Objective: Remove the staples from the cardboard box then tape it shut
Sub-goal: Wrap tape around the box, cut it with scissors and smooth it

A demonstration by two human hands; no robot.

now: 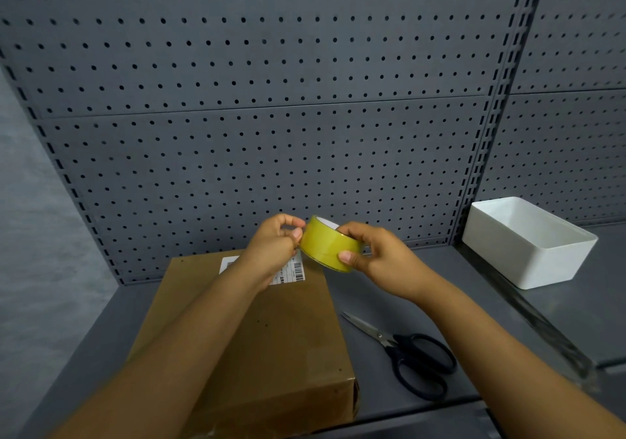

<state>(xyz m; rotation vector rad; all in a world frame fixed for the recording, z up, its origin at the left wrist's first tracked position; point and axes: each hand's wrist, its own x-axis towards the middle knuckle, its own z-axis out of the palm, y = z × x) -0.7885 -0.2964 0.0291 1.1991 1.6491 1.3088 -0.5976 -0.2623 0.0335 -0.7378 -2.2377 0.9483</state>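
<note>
Nearest, the cardboard box point(271, 347) lies closed on the grey counter point(372, 401), its top flaps down and a white shipping label point(291, 272) at its far end. Just to its right, black-handled scissors point(403, 354) lie flat on the counter, blades pointing away and to the left. Above the far end of the box, both hands hold a roll of yellowish tape point(327, 247) in the air. The right hand point(379, 255) grips the roll, thumb on its near face and fingers over the top. The left hand point(274, 245) pinches at the roll's left edge with curled fingertips. Farther right, a white bin point(528, 252) stands before the grey pegboard point(271, 99).
</note>
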